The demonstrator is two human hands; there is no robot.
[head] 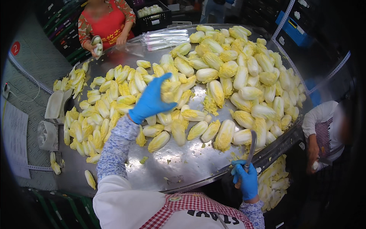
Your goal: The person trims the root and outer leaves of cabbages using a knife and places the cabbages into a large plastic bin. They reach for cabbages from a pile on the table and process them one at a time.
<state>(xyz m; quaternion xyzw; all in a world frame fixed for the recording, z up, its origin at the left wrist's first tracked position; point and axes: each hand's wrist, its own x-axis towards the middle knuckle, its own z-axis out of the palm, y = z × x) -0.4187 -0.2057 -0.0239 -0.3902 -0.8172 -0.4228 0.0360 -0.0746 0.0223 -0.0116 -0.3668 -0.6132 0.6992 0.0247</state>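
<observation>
My left hand [151, 100], in a blue glove, is over the middle of the heap with its thumb and fingers spread wide. A blurred yellow napa cabbage [170, 90] lies between them; whether the fingers touch it is unclear. Near the table's front edge, my right hand [246, 180], also gloved in blue, grips the wooden handle of a knife [251, 147]. Its long blade points up and away from me, in front of a pale cabbage [241, 136]. More trimmed cabbages [224, 134] lie on the metal table [154, 171] between my hands.
Cabbages pile high at the right [254, 74] and spread left [100, 114]. Plastic bags [165, 38] lie at the far edge. A person in a red apron [105, 25] stands across; another person [326, 128] works at right. Below the right edge are loose leaves [273, 183]. A scale [55, 106] stands left.
</observation>
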